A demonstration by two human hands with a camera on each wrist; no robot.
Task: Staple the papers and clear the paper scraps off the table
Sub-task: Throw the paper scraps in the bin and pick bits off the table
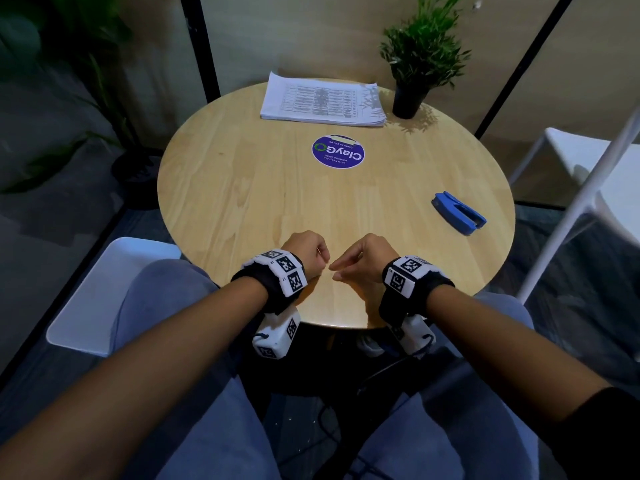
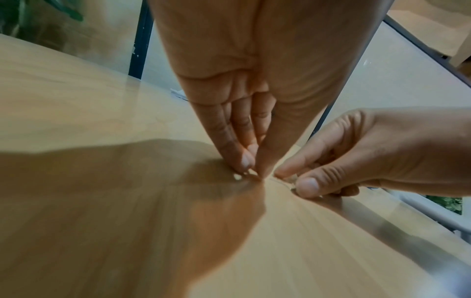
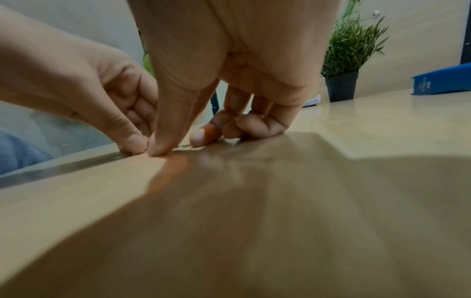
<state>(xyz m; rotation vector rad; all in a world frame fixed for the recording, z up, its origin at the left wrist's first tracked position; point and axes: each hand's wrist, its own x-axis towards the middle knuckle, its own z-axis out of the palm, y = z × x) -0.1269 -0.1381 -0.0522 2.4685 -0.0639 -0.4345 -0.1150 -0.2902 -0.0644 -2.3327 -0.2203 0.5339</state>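
Note:
Both hands meet at the near edge of the round wooden table (image 1: pixel 242 188). My left hand (image 1: pixel 323 268) has its fingers curled, and its fingertips (image 2: pixel 246 161) pinch down at tiny white paper scraps (image 2: pixel 238 177) on the wood. Just to its right, thumb and forefinger of my right hand (image 1: pixel 336 271) pinch a thin pale sliver (image 3: pixel 184 148) lying flat on the table. The stack of printed papers (image 1: pixel 322 100) lies at the far edge. The blue stapler (image 1: pixel 459 213) rests on the right side, away from both hands.
A potted plant (image 1: pixel 422 57) stands at the far right beside the papers. A round purple sticker (image 1: pixel 338 151) marks the table's middle. White chairs stand at the left (image 1: pixel 104 292) and right (image 1: pixel 588 161). My knees sit under the near edge.

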